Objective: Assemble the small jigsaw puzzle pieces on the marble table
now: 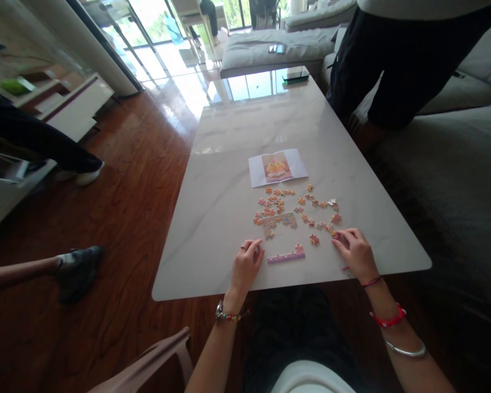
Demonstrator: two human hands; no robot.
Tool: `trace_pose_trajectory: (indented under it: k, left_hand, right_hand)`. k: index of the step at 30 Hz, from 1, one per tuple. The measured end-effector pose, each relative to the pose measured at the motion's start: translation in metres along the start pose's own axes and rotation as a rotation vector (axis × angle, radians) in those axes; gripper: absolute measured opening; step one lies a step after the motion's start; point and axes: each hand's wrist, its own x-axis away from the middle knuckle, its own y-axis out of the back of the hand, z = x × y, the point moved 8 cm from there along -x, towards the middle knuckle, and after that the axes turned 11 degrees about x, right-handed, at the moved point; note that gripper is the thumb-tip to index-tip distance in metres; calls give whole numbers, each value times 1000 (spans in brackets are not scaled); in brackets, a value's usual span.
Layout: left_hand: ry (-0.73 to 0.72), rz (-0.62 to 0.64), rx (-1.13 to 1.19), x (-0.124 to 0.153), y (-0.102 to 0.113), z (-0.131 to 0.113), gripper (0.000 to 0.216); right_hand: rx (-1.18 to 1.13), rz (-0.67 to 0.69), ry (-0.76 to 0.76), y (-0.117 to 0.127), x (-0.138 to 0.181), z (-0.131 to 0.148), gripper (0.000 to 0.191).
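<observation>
Several loose orange and pink jigsaw pieces (298,207) lie scattered on a pale marble table (229,164). A joined block of pieces (280,221) sits among them, and a joined purple edge strip (286,256) lies nearer me. A printed reference picture (277,167) lies beyond the pieces. My left hand (246,266) rests on the table left of the strip, fingers curled, nothing visible in it. My right hand (355,252) rests at the right, fingertips bent onto pieces at the edge of the scatter; whether it holds one is hidden.
A person in dark trousers (396,60) stands at the table's far right by a grey sofa (454,180). Other people's legs and shoes (77,270) are on the wooden floor at left. A dark flat object (295,76) lies at the table's far end. A chair back (155,360) is near my left arm.
</observation>
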Motion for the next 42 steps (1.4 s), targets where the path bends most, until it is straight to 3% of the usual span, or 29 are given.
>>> trace_pose_trajectory:
  k: [15,22,29,42]
  left_hand:
    - [-32,28,0,6,-3,-11,25]
    - [-119,161,-2,9,-21,-18,29]
    - [-112,182,-10,5,-20,-23,13]
    - [-48,195,15,4,-17,-25,9]
  right_hand:
    - [22,-26,-2,1,1,5,23]
    - [-20,-48,-52,8,4,2,20]
    - [-19,-42,-73,10,4,2,22]
    - [9,-20,-75,10,-4,11,31]
